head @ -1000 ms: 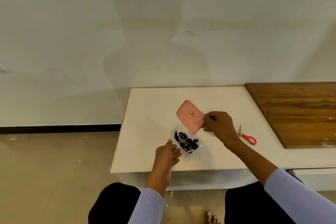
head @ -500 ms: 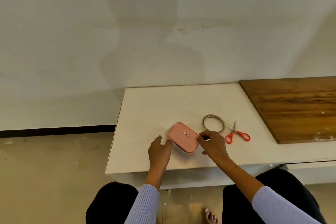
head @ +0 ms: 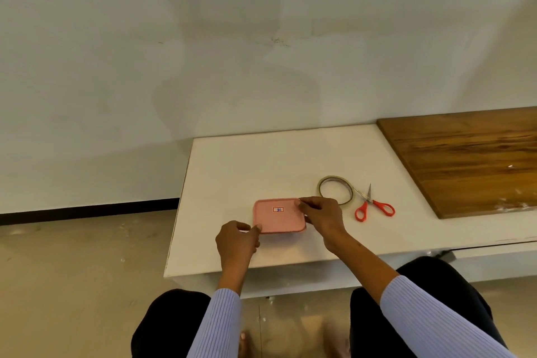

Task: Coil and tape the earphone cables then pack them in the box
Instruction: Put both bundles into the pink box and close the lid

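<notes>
A pink lid (head: 279, 216) is seen lying flat on the box, on the white desk (head: 261, 160), close to the front edge and somewhat left of the desk's middle. A small red-framed label is carried on the lid's top. The box beneath is covered by the lid, and the earphone cables are hidden from view.

The lid's near left corner is touched by the left hand (head: 236, 241), its thumb laid against the corner and its fingers curled at the box's left side. The far right corner is pinched by the right hand (head: 321, 216), the fingertips pressed on the lid's top edge and the rest of the hand held along the right side. Whether the box wall itself is gripped cannot be told.

A tape roll (head: 334, 189) is laid flat just beyond the right hand, toward the desk's back edge. Red-handled scissors (head: 372, 205) are placed just right of the roll, blades pointed toward the back edge and touching or nearly touching the roll. A wooden board (head: 470, 160) is set over the desk's right part, well apart from the box.
</notes>
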